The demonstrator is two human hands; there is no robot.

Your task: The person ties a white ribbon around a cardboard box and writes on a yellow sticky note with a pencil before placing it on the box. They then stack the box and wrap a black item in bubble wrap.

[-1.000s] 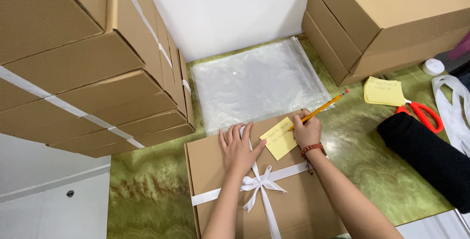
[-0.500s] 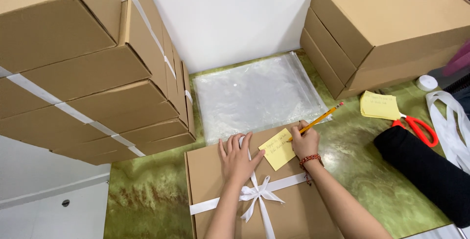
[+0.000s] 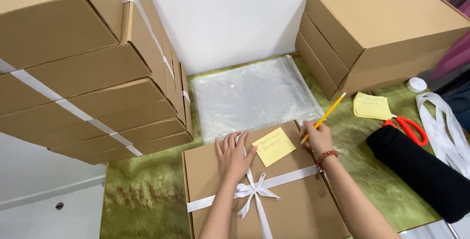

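Brown cardboard box (image 3: 293,200) at the near edge of the green marbled table (image 3: 142,204), tied crosswise with white ribbon (image 3: 254,190) knotted in a bow near the middle. Left hand (image 3: 234,156) flat on the lid, fingers spread, fingertips touching the left edge of a yellow sticky note (image 3: 274,146) stuck to the box top – a few handwritten lines on it, too small to read. Right hand (image 3: 318,138) at the box's far right corner, just right of the note, pinching a yellow pencil (image 3: 325,116) with the point down near the lid and the eraser end tilted up and away; red beaded bracelet (image 3: 326,157) on that wrist. Beyond the box, a clear plastic bag (image 3: 254,94) lying flat against the white wall. Left of it, a tall stack of ribboned cardboard boxes (image 3: 83,67); at the right rear, another stack of plain boxes (image 3: 377,33). Further right on the table – a pad of yellow notes (image 3: 372,106), red-handled scissors (image 3: 409,127) touching it, loose white ribbon strips (image 3: 445,126), a small white roll (image 3: 416,84), and a black folded cloth (image 3: 421,170) near the right forearm.
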